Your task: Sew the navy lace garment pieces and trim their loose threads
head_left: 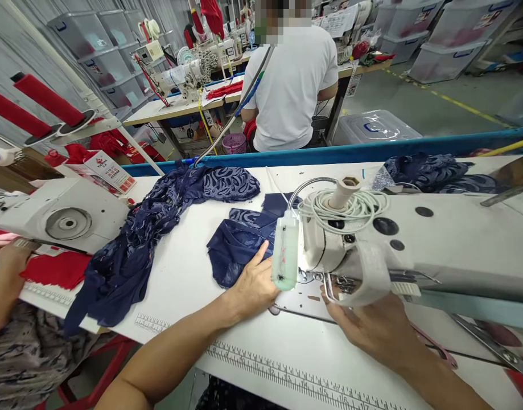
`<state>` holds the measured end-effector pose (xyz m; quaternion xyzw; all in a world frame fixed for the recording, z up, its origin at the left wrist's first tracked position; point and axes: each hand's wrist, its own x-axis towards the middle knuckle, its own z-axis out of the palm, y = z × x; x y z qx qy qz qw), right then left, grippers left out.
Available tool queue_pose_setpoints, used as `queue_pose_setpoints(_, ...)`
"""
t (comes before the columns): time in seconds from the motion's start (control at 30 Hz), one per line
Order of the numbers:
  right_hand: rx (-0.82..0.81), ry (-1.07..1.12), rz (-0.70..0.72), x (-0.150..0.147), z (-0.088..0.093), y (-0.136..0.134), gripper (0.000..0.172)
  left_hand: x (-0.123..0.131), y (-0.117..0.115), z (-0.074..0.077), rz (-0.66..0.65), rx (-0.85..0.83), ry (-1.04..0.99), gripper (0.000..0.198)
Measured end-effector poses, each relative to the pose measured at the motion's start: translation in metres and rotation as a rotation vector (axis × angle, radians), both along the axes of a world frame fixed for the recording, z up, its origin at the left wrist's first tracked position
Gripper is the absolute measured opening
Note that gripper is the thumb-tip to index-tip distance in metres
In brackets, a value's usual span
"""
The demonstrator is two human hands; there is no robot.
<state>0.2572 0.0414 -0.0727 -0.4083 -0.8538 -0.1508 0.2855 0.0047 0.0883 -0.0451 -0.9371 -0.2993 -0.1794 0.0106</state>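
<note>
My left hand [255, 285] lies flat at the near edge of a navy fabric piece [231, 250] with a lace pattern, its thumb spread onto the cloth. The green-white lamp [285, 250] hides the ends of its fingers. Right of it stands the white sewing machine [449, 233], with coiled pale tubing [342, 208] around a post on top. My right hand [367, 324] reaches beneath the machine head close to the needle area. A white curved guard and the machine head cover most of its fingers, so any hold on cloth is hidden.
A long navy lace bundle [159, 210] lies left; more navy lace [427, 171] sits behind the machine. Scissors [495, 347] rest at right. A co-worker's hand [13, 262] is beside red fabric [54, 270] at another machine. A person in white [289, 85] sits ahead.
</note>
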Motion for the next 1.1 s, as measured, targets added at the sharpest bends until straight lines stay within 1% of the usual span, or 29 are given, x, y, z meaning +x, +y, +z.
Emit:
queue_pose_setpoints(0.07,0.036,0.038,-0.016,-0.001,-0.003,0.001,0.017,-0.001,0.001,0.000,0.014,-0.028,-0.001,0.024)
queue_pose_setpoints(0.1,0.015,0.072,-0.045,-0.002,-0.006,0.003,0.018,-0.001,0.002,-0.001,0.020,-0.038,0.001,0.024)
queue_pose_setpoints(0.2,-0.042,0.142,-0.144,-0.002,-0.013,0.007,0.031,-0.003,0.005,-0.004,0.017,-0.064,-0.006,0.024)
queue_pose_setpoints(0.3,-0.042,0.153,-0.168,-0.001,-0.013,0.009,0.032,-0.003,0.005,-0.006,0.018,-0.088,-0.016,0.024)
queue_pose_setpoints(0.5,0.022,0.127,-0.054,-0.001,0.006,0.012,0.027,-0.004,0.003,-0.009,0.005,-0.031,-0.051,0.024)
queue_pose_setpoints(0.57,0.046,0.125,-0.015,-0.003,0.009,0.013,0.025,-0.005,0.002,-0.010,0.009,-0.015,-0.053,0.023)
queue_pose_setpoints(0.67,0.100,0.036,0.064,-0.005,0.007,0.014,0.027,-0.005,0.002,-0.012,0.047,-0.022,-0.057,0.021)
queue_pose_setpoints(0.77,0.084,-0.009,0.109,-0.004,0.000,0.018,0.028,-0.006,0.006,-0.012,0.084,-0.069,-0.091,0.019)
queue_pose_setpoints(0.87,0.050,0.028,0.139,-0.003,-0.001,0.022,0.026,-0.013,0.011,-0.006,0.098,-0.156,-0.096,0.018)
queue_pose_setpoints(0.97,0.125,0.003,0.205,-0.003,0.009,0.025,0.030,-0.032,0.009,0.007,0.164,-0.244,-0.086,0.015)
queue_pose_setpoints(1.03,0.237,-0.046,0.253,-0.005,0.017,0.024,0.033,-0.046,-0.002,0.015,0.237,-0.245,-0.108,0.011)
queue_pose_setpoints(1.1,0.316,-0.064,0.289,-0.012,0.022,0.020,0.036,-0.055,-0.021,0.020,0.335,-0.195,-0.149,0.009)
